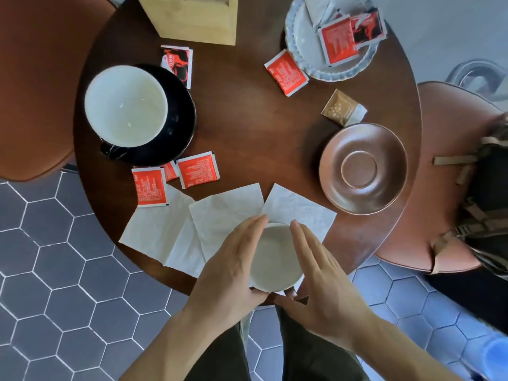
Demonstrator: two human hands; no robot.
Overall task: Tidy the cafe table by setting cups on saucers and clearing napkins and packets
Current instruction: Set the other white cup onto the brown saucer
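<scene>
A small cup with a pale inside (275, 259) is at the near edge of the round dark table (247, 119), over white napkins (220, 215). My left hand (231, 265) and my right hand (316, 270) flank it with straight fingers, thumbs under its near rim. An empty copper saucer (362, 167) lies to the right. At the left a large white-lined cup (126, 105) sits on a black saucer (176, 130). Red packets (198, 169) lie scattered, plus a brown packet (341, 107).
A pale scalloped plate (310, 50) at the back right holds several packets. A wooden box (192, 17) stands at the back. Brown chairs (33, 78) sit on both sides; the right one carries a camouflage bag (486, 193). Hexagon floor tiles lie below.
</scene>
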